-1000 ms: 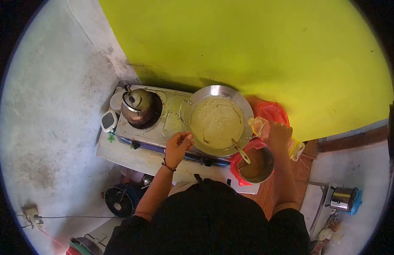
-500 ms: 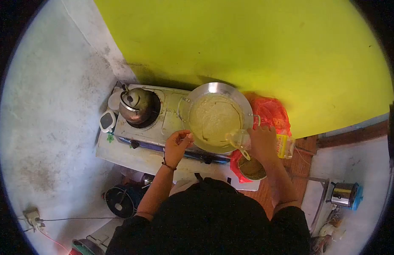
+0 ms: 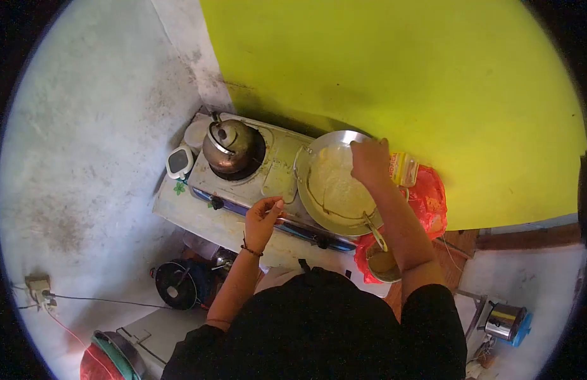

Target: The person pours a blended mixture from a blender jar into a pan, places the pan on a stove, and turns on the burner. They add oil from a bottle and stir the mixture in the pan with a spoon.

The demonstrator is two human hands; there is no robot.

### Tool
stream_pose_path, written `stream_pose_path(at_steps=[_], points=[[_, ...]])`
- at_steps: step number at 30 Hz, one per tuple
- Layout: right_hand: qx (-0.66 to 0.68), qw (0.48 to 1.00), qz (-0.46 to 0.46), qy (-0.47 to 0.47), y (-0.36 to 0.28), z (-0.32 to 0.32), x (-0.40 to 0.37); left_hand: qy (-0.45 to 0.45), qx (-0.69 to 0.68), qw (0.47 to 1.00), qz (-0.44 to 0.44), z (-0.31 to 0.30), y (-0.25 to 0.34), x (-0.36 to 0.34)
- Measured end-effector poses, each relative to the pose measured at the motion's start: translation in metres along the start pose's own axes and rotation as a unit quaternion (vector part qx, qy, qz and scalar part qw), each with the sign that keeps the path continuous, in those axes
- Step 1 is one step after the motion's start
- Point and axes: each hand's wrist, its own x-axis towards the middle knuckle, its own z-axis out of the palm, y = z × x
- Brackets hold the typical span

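My right hand (image 3: 371, 163) grips a clear plastic bottle with a yellow label (image 3: 401, 168), tipped sideways over the far side of the wide metal wok (image 3: 355, 136). Pale, yellowish contents cover much of the wok's inside. The bottle's mouth is hard to make out. A ladle-like handle (image 3: 377, 234) leans over the wok's near right rim. To the left of the wok, my left hand (image 3: 263, 218) is raised with thumb and fingers pinched together; whatever lies between them is too small to tell.
A dented kettle (image 3: 233, 152) sits on the left burner of the gas stove (image 3: 277, 174). A red plastic bag (image 3: 432, 199) lies right of the wok. Nearer me is a bowl with brownish contents (image 3: 383, 265). A yellow-green wall (image 3: 401, 76) rises behind.
My right hand has carried the bottle from the wok's near right side to its far side. My left hand stays pinched. The camera view has shifted a little.
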Motion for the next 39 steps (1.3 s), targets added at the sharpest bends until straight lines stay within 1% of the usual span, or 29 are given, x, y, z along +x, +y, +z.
stream_pose_path(at_steps=[3,6,9,12,15,17,19,20,22,24,27,30,33,36,39], points=[[-0.056,0.997,0.042,-0.032,0.018,-0.001,0.017,-0.002,-0.048,0.999,0.002,-0.006,-0.010,0.005],[-0.086,0.992,0.097,0.002,0.045,0.005,0.016,-0.005,-0.057,0.998,0.000,-0.003,-0.005,0.005],[-0.123,0.985,0.116,-0.034,0.073,-0.002,-0.002,-0.029,-0.078,0.997,0.001,0.002,-0.004,0.008],[-0.144,0.976,0.137,-0.085,0.097,0.005,-0.027,-0.057,-0.086,0.995,-0.006,0.008,-0.007,0.013],[-0.139,0.975,0.155,-0.071,0.111,0.014,-0.065,-0.081,-0.099,0.992,0.012,0.018,-0.008,0.015],[-0.049,0.980,0.187,-0.040,0.103,-0.003,-0.092,-0.092,-0.103,0.990,0.005,0.026,-0.005,0.015],[0.091,0.975,0.201,0.009,0.091,-0.031,-0.116,-0.095,-0.109,0.990,0.006,0.035,-0.003,0.015],[0.184,0.962,0.197,0.043,0.084,-0.046,-0.127,-0.093,-0.111,0.989,0.010,0.039,-0.002,0.016],[0.300,0.928,0.211,0.064,0.081,-0.044,-0.147,-0.098,-0.091,0.991,0.023,0.047,0.003,0.015],[0.349,0.902,0.251,0.038,0.084,-0.020,-0.165,-0.114,-0.043,0.992,0.042,0.054,0.018,0.012],[0.459,0.864,0.200,0.056,0.056,-0.038,-0.180,-0.136,-0.057,0.984,0.104,0.072,0.041,0.009],[0.447,0.879,0.157,0.043,0.036,-0.023,-0.187,-0.161,-0.024,0.978,0.130,0.087,0.063,0.007],[0.396,0.905,0.119,0.099,0.019,-0.020,-0.185,-0.165,0.068,0.974,0.141,0.094,0.070,0.011],[0.325,0.934,0.115,0.094,0.010,-0.026,-0.185,-0.183,0.146,0.959,0.159,0.094,0.075,0.009],[0.270,0.950,0.104,0.120,0.007,-0.033,-0.187,-0.177,0.128,0.967,0.134,0.093,0.078,0.006]])
